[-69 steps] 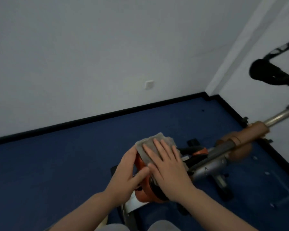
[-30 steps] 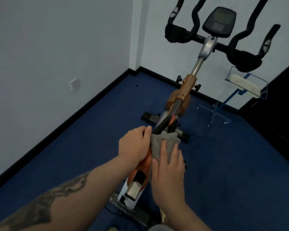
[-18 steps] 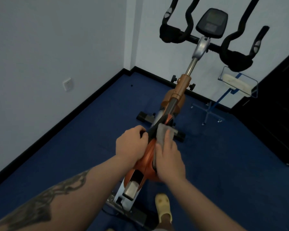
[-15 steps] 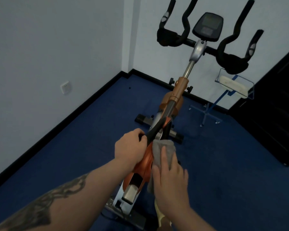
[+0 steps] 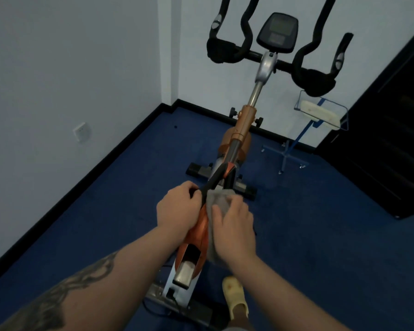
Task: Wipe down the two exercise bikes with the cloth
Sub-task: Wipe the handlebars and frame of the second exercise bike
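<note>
One grey cloth (image 5: 219,204), crumpled against orange bike (image 5: 198,231).

The cloth (image 5: 219,206) lies mostly hidden under the right hand (image 5: 233,225).

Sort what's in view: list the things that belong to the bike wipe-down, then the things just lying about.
Part of the job:
- grey cloth, pressed to the frame by the right hand
- orange exercise bike
- left hand, gripping the bike's black bar

Just there:
- blue wire stand holding a white pad
- wall socket
- yellow slipper
</note>
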The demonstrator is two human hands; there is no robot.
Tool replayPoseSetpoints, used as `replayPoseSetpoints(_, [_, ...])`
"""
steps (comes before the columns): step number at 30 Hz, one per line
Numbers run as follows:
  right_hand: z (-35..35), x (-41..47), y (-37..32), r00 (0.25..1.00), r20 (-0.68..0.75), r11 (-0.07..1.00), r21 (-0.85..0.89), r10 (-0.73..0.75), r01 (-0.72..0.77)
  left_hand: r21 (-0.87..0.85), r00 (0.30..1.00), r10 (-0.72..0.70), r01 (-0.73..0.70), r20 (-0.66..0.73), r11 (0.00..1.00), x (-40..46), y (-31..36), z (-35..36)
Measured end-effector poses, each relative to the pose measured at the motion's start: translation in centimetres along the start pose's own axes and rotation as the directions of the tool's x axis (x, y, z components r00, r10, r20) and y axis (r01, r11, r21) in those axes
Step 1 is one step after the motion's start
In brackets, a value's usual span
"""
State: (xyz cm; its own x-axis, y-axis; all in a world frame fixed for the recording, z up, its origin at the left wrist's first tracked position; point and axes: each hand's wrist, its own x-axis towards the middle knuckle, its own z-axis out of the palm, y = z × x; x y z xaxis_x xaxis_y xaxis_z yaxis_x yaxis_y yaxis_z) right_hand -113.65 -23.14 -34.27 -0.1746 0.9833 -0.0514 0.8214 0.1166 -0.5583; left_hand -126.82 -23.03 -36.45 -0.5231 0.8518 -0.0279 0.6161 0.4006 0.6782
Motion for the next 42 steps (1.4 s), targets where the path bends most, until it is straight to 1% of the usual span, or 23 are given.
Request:
replayPoseSetpoints(2, [0.4, -1.5, 0.2, 0.998, -0.034, 0.995, -0.077, -0.061, 0.058, -0.001, 1.0, -0.004, 0.004, -0.004, 1.0, 0.1, 0.0, 0.0])
replayPoseSetpoints(5, [0.3, -0.4, 0.1, 0.995, -0.074, 0.995, -0.08, -0.073, 0.067, -0.01, 1.0, 0.006, -0.006, -0.003, 1.0, 0.2, 0.4, -0.1])
replayPoseSetpoints(9, [0.0, 1.2, -0.5, 1.0, -0.014, 1.0, -0.016, -0.024, 0.023, -0.018, 1.0, 0.004, -0.004, -0.017, 1.0, -0.1, 0.3, -0.2])
replayPoseSetpoints(13, [0.4, -1.0, 0.1, 1.0, 0.007, 0.998, -0.056, -0.026, 0.026, -0.028, 1.0, -0.001, 0.0, -0.031, 1.0, -0.4, 0.3, -0.1])
replayPoseSetpoints(16, [0.6, -1.3, 0.1, 0.997, 0.051, 0.993, -0.109, 0.054, -0.048, -0.013, 0.996, -0.038, 0.038, -0.08, 0.999, -0.5, 0.6, -0.1])
replayPoseSetpoints(18, [0.6, 0.4, -0.5, 0.989, 0.085, 0.986, -0.129, 0.117, -0.105, -0.001, 0.995, -0.075, 0.075, -0.065, 0.997, -0.3, 0.8, -0.2])
replayPoseSetpoints(20, [0.1, 2.4, -1.1, 0.973, 0.134, 0.979, -0.109, 0.189, -0.175, 0.005, 0.994, -0.095, 0.095, -0.045, 0.995, -0.3, 0.9, -0.2])
replayPoseSetpoints(22, [-0.1, 3.2, -1.2, 0.962, 0.162, 0.974, -0.088, 0.219, -0.207, 0.007, 0.995, -0.095, 0.095, -0.038, 0.995, -0.3, 0.8, -0.2])
replayPoseSetpoints(24, [-0.2, 2.0, -0.7, 0.975, 0.158, 0.986, -0.077, 0.157, -0.146, 0.002, 0.995, -0.09, 0.09, -0.042, 0.996, -0.4, 0.7, -0.2])
replayPoseSetpoints(27, [0.3, -1.1, 0.2, 0.996, 0.09, 0.99, -0.137, 0.027, -0.014, 0.004, 0.995, -0.085, 0.086, -0.047, 0.996, -0.3, 0.7, -0.1])
replayPoseSetpoints(29, [0.5, -0.9, 0.3, 0.997, 0.067, 0.99, -0.142, 0.028, -0.018, 0.009, 0.996, -0.083, 0.083, -0.042, 0.996, -0.2, 0.8, -0.2])
replayPoseSetpoints(32, [0.4, 1.7, -0.5, 0.986, 0.097, 0.985, -0.112, 0.139, -0.128, 0.005, 0.996, -0.079, 0.079, -0.036, 0.997, -0.2, 0.9, -0.3])
replayPoseSetpoints(34, [0.0, 3.1, -0.7, 0.969, 0.138, 0.979, -0.053, 0.203, -0.198, 0.01, 0.996, -0.076, 0.077, -0.038, 0.997, -0.3, 0.9, -0.4])
replayPoseSetpoints(35, [-0.2, 3.3, -0.6, 0.967, 0.141, 0.977, -0.013, 0.21, -0.211, 0.009, 0.996, -0.076, 0.077, -0.038, 0.997, -0.4, 0.9, -0.3])
replayPoseSetpoints(37, [-0.2, 1.9, 0.0, 0.98, 0.099, 0.98, 0.078, 0.174, -0.182, 0.002, 0.996, -0.077, 0.078, -0.035, 0.997, -0.5, 0.8, -0.3])
replayPoseSetpoints(39, [0.2, -0.8, 0.8, 0.989, 0.02, 0.974, 0.176, 0.145, -0.146, 0.0, 0.996, -0.078, 0.078, -0.036, 0.997, -0.4, 0.8, -0.3])
replayPoseSetpoints(41, [0.6, -2.8, 1.0, 0.988, -0.028, 0.957, 0.256, 0.15, -0.138, 0.01, 0.996, -0.079, 0.08, -0.04, 0.997, -0.3, 0.9, -0.3])
replayPoseSetpoints(42, [0.5, -2.7, 1.0, 0.986, -0.034, 0.953, 0.264, 0.162, -0.147, 0.012, 0.996, -0.078, 0.078, -0.043, 0.997, -0.2, 0.9, -0.3])
